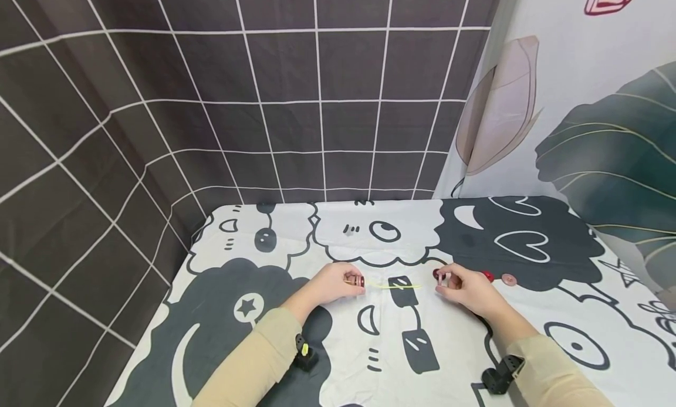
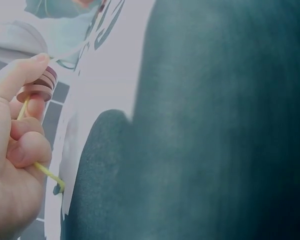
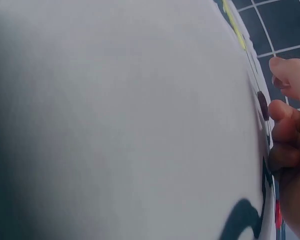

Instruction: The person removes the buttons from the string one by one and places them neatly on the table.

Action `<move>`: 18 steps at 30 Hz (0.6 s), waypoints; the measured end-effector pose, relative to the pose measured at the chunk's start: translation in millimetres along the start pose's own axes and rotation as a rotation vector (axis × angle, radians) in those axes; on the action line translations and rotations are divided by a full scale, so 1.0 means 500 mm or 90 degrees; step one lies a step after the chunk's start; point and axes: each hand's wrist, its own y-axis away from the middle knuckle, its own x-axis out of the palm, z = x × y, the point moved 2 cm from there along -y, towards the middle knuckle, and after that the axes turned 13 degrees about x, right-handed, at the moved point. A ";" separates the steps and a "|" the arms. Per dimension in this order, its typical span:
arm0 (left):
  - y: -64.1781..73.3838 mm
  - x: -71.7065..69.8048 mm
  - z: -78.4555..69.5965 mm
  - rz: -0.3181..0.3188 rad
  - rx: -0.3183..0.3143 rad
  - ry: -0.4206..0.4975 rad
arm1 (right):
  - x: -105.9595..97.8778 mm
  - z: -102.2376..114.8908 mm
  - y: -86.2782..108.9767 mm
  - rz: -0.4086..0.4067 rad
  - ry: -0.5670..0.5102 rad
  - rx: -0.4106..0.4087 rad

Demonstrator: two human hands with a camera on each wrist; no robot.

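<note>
My left hand (image 1: 334,282) grips a yellow string (image 2: 49,175) threaded with a short stack of reddish-brown buttons (image 2: 44,82). The stack sits by the thumb and forefinger, and the string comes out below through the curled fingers. In the head view, the string's other length lies to the right, between the hands. My right hand (image 1: 472,288) pinches a small button (image 3: 277,82) between thumb and fingertip, mostly hidden by them. Just beyond those fingers lies a dark red button (image 3: 262,105) on the cloth. A red button (image 1: 488,275) and a pink button (image 1: 509,280) lie right of the hand.
A black, grey and white cartoon-print cloth (image 1: 380,348) covers the table. Behind and to the left hangs a dark grid-patterned curtain (image 1: 280,73). A pale leaf-print curtain (image 1: 575,61) hangs at the right. Black cameras sit on both wrists.
</note>
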 end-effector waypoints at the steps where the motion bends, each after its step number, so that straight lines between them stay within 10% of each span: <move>1: 0.000 0.000 0.000 -0.001 0.000 -0.001 | -0.001 -0.001 0.001 -0.001 0.001 -0.002; 18: -0.003 -0.001 0.002 -0.005 0.003 -0.012 | -0.021 -0.009 0.012 0.083 0.034 0.024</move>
